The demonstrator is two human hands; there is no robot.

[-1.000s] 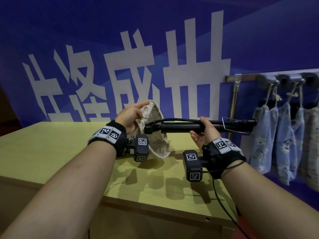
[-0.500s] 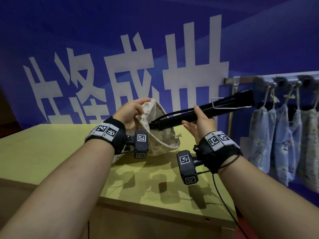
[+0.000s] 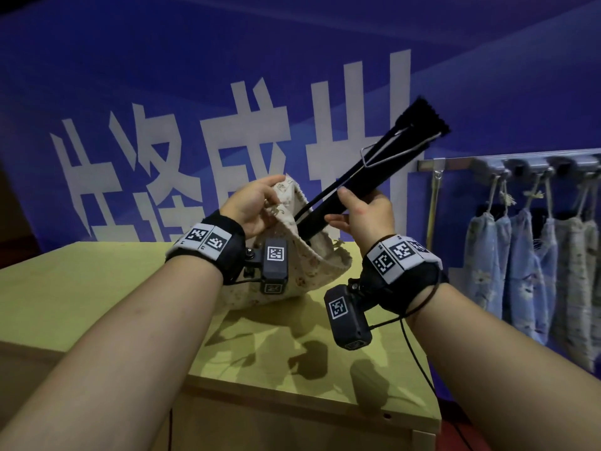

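A cream patterned cloth bag (image 3: 312, 271) sits on the yellow-green table (image 3: 81, 288), its mouth lifted. My left hand (image 3: 253, 206) pinches the bag's upper rim and holds it open. A long black rod-like tool (image 3: 367, 170) with a wire clip near its top tilts steeply up to the right. Its lower end goes into the bag's mouth. My right hand (image 3: 364, 213) grips the rod around its lower part, just above the bag.
A metal rail (image 3: 455, 164) with hooks runs along the blue wall at the right. Several blue and cream drawstring bags (image 3: 527, 265) hang from it. The table's front edge and right corner lie close below my forearms.
The black rod has swung from nearly level to steeply tilted, its far end up. Its lower end has gone deeper into the bag. The left hand keeps hold of the rim.
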